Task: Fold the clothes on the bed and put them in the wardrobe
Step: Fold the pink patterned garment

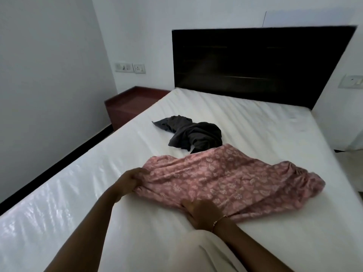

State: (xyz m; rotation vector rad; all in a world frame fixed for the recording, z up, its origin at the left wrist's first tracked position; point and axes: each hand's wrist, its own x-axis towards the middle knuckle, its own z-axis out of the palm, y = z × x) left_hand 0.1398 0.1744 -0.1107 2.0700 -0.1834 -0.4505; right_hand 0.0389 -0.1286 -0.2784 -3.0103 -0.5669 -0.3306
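Pink cloth (225,177) lies spread and rumpled on the bed (98,169), its far edge touching a dark garment (194,134). Left hand (129,181) grips the cloth's left edge; right hand (202,213) pinches its near edge, fingers curled into the fabric.

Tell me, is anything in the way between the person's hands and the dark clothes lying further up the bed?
Yes. The pink patterned garment lies spread across the bed between both hands and the dark clothes, its far edge touching them. The left hand grips its left edge, and the right hand is on its near edge.
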